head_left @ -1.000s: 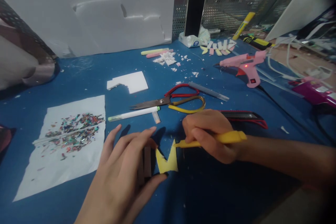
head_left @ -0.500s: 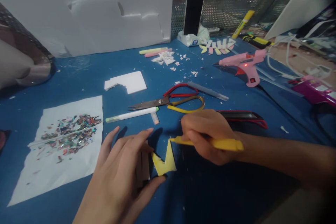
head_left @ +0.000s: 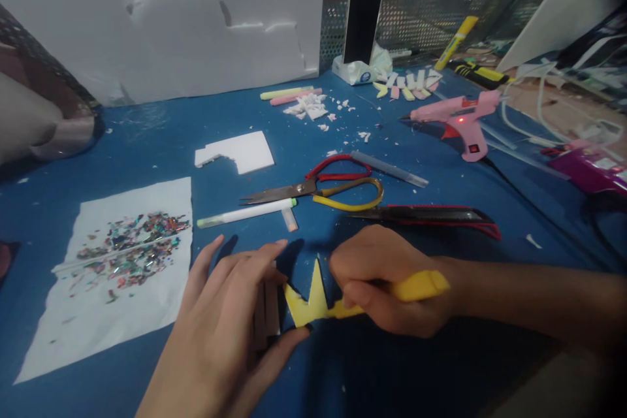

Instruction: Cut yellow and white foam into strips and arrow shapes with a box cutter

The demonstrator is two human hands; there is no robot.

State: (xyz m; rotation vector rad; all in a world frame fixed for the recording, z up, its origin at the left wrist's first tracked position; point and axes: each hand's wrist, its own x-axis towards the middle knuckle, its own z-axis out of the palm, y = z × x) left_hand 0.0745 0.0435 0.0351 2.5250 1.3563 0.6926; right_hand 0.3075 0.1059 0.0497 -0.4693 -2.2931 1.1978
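Note:
Between the thumb and fingers of my left hand (head_left: 230, 320) is a small yellow piece with pointed tips (head_left: 313, 300), lying low over the blue table. Pale strips (head_left: 267, 307) show beneath that hand, partly hidden by its fingers. My right hand (head_left: 386, 281) is closed around a yellow marker (head_left: 416, 286), whose tip touches the lower right corner of the pointed piece. Just beyond my hands lie scissors (head_left: 301, 189) with red and yellow handles, a white pen with green ends (head_left: 247, 213) and a red and black utility knife (head_left: 431, 214).
A white sheet (head_left: 161, 313) bearing colourful flakes lies at left. Behind are a cut white foam piece (head_left: 252, 153) and white scraps (head_left: 308, 106). A pink glue gun (head_left: 463, 119), its light red, rests at right with a trailing cord. A phone (head_left: 363, 21) stands at the back.
My right hand has brought the marker down from the piece's upper tip to its lower right corner, uncovering more of the utility knife. My left hand stays in place.

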